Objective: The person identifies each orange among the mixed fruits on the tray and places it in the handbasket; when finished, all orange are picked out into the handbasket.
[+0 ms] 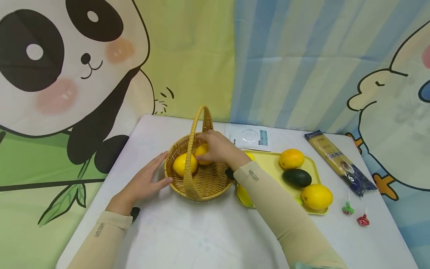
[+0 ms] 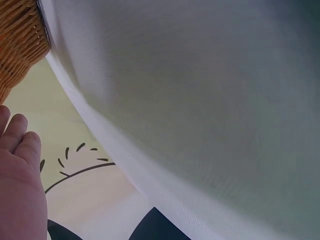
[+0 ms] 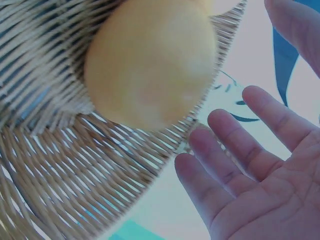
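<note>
A woven wicker basket (image 1: 215, 183) with a tall arched handle stands mid-table. Inside lie a yellow lemon-like fruit (image 1: 180, 165) and a more orange round fruit (image 1: 202, 154), side by side. My right hand (image 1: 220, 147) reaches into the basket over the orange fruit. From the right wrist, its fingers (image 3: 235, 165) look spread and relaxed, and a gap separates the palm from the large pale-orange fruit (image 3: 150, 65). At the basket's left rim, my left hand (image 1: 146, 183) has its fingers and thumb extended against or very close to the wicker. The left wrist view shows only part of that hand (image 2: 20, 170).
Right of the basket, a yellow tray (image 1: 273, 164) carries an orange fruit (image 1: 291, 158), a dark green avocado-like fruit (image 1: 297, 178) and a lemon (image 1: 317, 196). My right forearm partly covers more yellow fruit. Beyond are a long package (image 1: 339, 160), two lollipops (image 1: 362, 219) and a white packet (image 1: 248, 137).
</note>
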Available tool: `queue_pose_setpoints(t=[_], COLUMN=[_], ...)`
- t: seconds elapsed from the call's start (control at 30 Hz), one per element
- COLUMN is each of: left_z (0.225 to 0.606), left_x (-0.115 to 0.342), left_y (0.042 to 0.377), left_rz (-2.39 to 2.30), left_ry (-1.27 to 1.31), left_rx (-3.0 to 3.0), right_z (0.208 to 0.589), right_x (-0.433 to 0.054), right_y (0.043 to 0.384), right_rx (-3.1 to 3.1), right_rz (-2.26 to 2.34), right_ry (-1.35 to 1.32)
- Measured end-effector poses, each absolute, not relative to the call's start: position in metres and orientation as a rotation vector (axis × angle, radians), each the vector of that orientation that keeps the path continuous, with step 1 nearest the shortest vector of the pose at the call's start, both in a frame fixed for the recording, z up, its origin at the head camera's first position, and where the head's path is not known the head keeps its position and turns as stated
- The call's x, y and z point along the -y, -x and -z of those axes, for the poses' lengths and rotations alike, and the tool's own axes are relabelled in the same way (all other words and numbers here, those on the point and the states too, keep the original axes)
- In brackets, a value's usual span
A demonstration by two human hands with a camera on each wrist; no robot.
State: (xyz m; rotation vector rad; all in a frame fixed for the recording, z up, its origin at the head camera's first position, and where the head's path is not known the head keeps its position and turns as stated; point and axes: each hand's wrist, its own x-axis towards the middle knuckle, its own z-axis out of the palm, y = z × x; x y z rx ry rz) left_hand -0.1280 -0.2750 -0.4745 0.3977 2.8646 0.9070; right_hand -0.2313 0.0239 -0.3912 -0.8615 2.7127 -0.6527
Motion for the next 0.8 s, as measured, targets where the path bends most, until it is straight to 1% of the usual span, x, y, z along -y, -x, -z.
queue_pose_setpoints(t=[0.5, 0.8], left_z=[0.474, 0.475], left_x=[0.276, 0.275], left_y=[0.128, 0.130], left_rz=[-0.915, -0.907], left_ry=[-0.397, -0.401], left_rx=[-2.860, -2.857], right_z=[0.361, 0.349], right_x=[-0.052, -0.086], right_y=[0.219, 0.213], right_rx=[-2.781, -2.818], right_rz=[0.637, 0.676], right_ry=[0.908, 0.788])
